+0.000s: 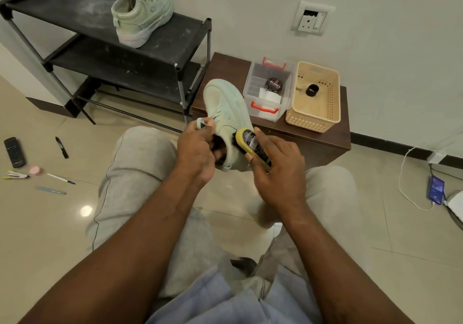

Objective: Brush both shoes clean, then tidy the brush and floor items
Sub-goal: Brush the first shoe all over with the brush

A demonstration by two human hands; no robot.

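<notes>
- above the knees, the left hand (198, 148) grips a pale green shoe (226, 113) by its opening.
- the right hand (275, 166) presses a yellow brush (251, 146) against its side.
- the second shoe (140, 17) sits on the black rack (82, 10), top shelf, near its right edge.

Left hand (198, 148) grips pale mint-green sneaker (226, 113) by its collar, toe at 12 o'clock — right hand (275, 171) presses yellow-backed shoe brush (253, 146) against its 3 o'clock side.
</notes>
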